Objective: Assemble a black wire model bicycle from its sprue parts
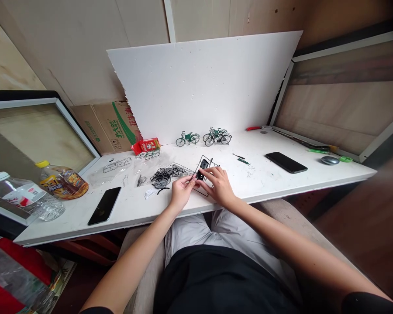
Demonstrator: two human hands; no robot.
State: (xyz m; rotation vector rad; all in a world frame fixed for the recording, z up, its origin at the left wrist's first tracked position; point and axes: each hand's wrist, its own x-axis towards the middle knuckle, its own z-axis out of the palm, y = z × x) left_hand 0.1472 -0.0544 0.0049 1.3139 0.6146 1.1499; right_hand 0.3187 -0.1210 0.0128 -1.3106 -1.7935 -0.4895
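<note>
My left hand pinches the near-left edge of a black plastic parts frame, a thin sprue with small dark pieces on it. On its other side, the fingers of my right hand are closed on the same frame, partly covering it. To the left lies a tangle of black model parts with spoked wheels. A curved black strip and a small white printed label lie beside them. Farther back stand small model bicycles in green and black.
Dark phones lie left and right. Two bottles are at the left end. Small green pieces, a red packet and a grey mouse-like object are on the table. A white foam board stands behind.
</note>
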